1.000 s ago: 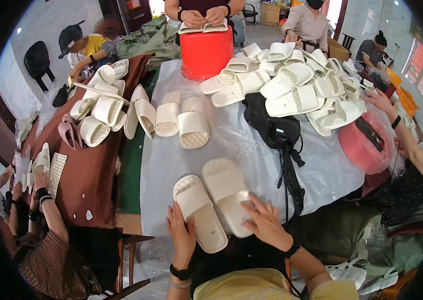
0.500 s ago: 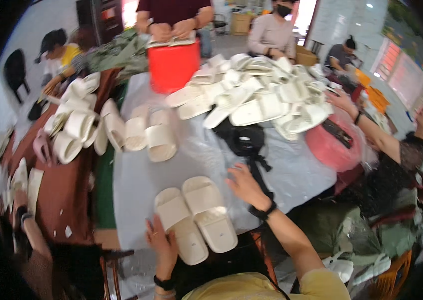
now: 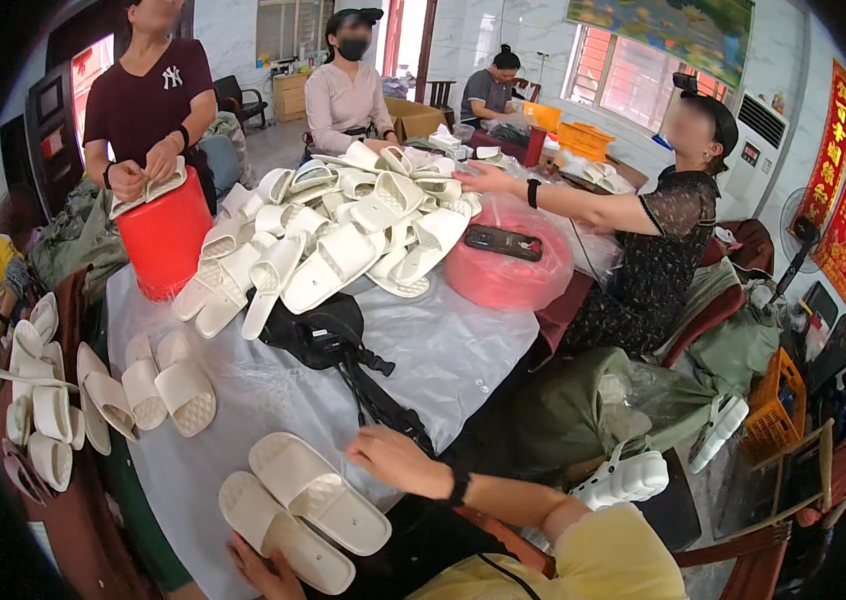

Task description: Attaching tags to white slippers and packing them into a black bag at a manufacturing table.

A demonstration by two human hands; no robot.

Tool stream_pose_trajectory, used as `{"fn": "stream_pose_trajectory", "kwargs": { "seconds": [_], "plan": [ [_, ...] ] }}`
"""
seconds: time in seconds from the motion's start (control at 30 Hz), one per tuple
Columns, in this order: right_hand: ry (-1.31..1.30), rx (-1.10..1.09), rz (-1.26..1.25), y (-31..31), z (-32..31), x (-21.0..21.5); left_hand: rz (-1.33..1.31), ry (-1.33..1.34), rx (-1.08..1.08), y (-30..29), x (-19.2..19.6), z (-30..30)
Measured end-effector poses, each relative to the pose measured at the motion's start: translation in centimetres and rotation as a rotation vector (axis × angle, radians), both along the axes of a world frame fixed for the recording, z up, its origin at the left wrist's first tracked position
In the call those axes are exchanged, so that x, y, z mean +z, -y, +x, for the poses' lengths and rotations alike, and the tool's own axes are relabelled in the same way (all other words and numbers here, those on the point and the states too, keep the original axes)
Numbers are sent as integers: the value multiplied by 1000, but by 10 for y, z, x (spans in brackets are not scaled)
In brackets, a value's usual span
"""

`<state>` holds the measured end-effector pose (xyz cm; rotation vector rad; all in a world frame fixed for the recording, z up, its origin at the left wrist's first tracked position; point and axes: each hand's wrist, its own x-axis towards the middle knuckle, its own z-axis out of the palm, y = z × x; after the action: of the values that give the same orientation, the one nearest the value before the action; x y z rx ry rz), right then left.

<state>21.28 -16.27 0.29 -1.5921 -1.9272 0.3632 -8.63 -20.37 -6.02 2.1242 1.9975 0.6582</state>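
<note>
A pair of cream-white slide slippers lies side by side on the plastic-covered table close to me: the left slipper [image 3: 311, 555] and the right slipper [image 3: 358, 520]. My left hand [image 3: 268, 578] is at the near left side of the left slipper, fingers apart and partly cut off by the lower edge; whether it touches the slipper I cannot tell. My right hand [image 3: 395, 462] hovers just right of the pair, fingers loosely bent, nothing visible in it. A large heap of similar slippers [image 3: 333, 265] covers the table's far part. Two more slippers [image 3: 186, 395] lie at the left.
A black bag with straps [image 3: 318, 335] lies before the heap. Beside it, a pink plastic-wrapped roll [image 3: 503, 280] carries a phone [image 3: 503, 241]. A co-worker [image 3: 678, 210] reaches into the heap from the right. Another person [image 3: 148, 110] works over a red bucket [image 3: 165, 230].
My view has swung to the right, moving the table left in the picture. My right hand's fingers are less spread. The slipper pair still lies between my hands.
</note>
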Motion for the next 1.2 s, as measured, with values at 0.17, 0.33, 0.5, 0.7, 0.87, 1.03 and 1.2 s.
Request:
{"fn": "stream_pose_trajectory", "kwargs": {
  "seconds": [0.17, 0.33, 0.5, 0.7, 0.87, 1.03, 1.2],
  "plan": [
    [-280, 156, -183, 75, -11, 27, 214, 446, 192, 32, 19, 18],
    [-516, 712, -508, 116, -34, 30, -474, 1287, -119, 55, 86, 76],
    [-253, 1017, -701, 121, -22, 10, -812, 1587, -259, 43, 58, 57],
    [-232, 851, -690, 99, 23, -20, -363, 1675, 281, 50, 66, 19],
    [-257, 405, -659, 70, 53, 30, -329, 1631, 339, 50, 63, 28],
    [-821, 24, -670, 63, 50, 24, -891, 1704, 184, 50, 69, 29],
    [-1322, 131, -609, 33, 29, 28, -989, 1806, 88, 35, 56, 28]
  ]
}}
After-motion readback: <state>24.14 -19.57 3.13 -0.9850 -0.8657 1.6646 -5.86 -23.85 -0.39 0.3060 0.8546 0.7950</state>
